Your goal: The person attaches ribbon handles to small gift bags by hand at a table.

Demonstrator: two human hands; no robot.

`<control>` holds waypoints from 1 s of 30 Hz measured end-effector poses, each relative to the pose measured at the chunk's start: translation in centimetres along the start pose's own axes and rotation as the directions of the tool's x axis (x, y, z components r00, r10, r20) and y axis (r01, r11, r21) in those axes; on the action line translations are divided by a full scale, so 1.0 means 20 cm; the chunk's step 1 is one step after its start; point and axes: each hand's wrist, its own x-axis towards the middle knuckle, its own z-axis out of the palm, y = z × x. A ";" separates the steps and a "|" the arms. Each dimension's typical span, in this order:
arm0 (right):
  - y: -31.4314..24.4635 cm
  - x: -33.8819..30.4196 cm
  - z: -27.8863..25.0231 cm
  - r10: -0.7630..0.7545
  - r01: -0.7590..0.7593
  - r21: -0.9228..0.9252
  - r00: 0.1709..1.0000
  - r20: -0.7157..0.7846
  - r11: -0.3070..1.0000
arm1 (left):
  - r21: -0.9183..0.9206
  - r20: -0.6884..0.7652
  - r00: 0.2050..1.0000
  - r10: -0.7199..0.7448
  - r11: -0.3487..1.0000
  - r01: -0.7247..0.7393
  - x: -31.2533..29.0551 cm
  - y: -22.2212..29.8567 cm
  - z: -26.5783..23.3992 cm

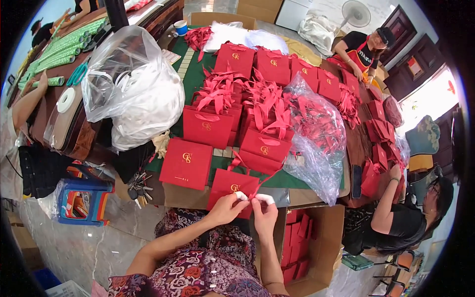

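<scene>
Head view shows the left hand (226, 208) and right hand (265, 212) nearly fingertip to fingertip, pinching a red ribbon (256, 188) that slants away rightward above the red bag (223, 184), which the left hand is nearer.

The lower part of the red bag (225, 179) is hidden behind the left hand (225, 210); between that hand and the right hand (264, 213), the pinched bit of red ribbon (253, 193) is too small to tell whether it is knotted; the crumpled clear plastic bag (314, 166) veils the red strips inside it; in the cardboard box (324, 237), how deep the red packs (294, 242) lie cannot be told; the lower edge cuts off the patterned clothing (198, 270); the left rim crops the person beyond a bare forearm (27, 106)
</scene>
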 end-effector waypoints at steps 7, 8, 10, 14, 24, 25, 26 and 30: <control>-0.15 0.09 -0.04 -0.465 0.594 -0.584 0.802 0.375 0.553 | 0.768 0.110 0.975 0.192 0.607 -0.206 -0.01 0.10 -0.07; -0.15 0.10 -0.05 -0.408 0.602 -0.594 0.798 0.443 0.534 | 0.767 0.116 0.975 0.189 0.606 -0.209 0.00 0.11 -0.07; -0.12 0.11 -0.06 -0.403 0.592 -0.597 0.806 0.433 0.541 | 0.803 0.140 0.961 0.239 0.541 -0.251 0.01 0.11 -0.09; -0.11 0.12 -0.06 -0.245 0.413 -0.558 0.903 0.353 0.720 | 0.767 0.108 0.961 0.253 0.594 -0.243 0.05 0.10 -0.09; 0.06 0.20 0.04 -0.286 0.265 -0.487 0.958 0.032 0.832 | 0.840 -0.013 0.964 0.267 0.525 -0.134 0.21 0.09 -0.15; 0.06 0.21 0.05 -0.334 0.301 -0.532 0.942 0.035 0.792 | 0.840 -0.011 0.964 0.264 0.525 -0.135 0.21 0.09 -0.15; 0.06 0.21 0.06 -0.332 0.298 -0.532 0.943 0.033 0.793 | 0.834 -0.020 0.962 0.273 0.535 -0.135 0.21 0.10 -0.15; 0.04 0.20 0.08 -0.396 0.353 -0.629 0.915 0.076 0.693 | 0.771 -0.073 0.920 0.385 0.607 -0.192 0.21 0.06 -0.15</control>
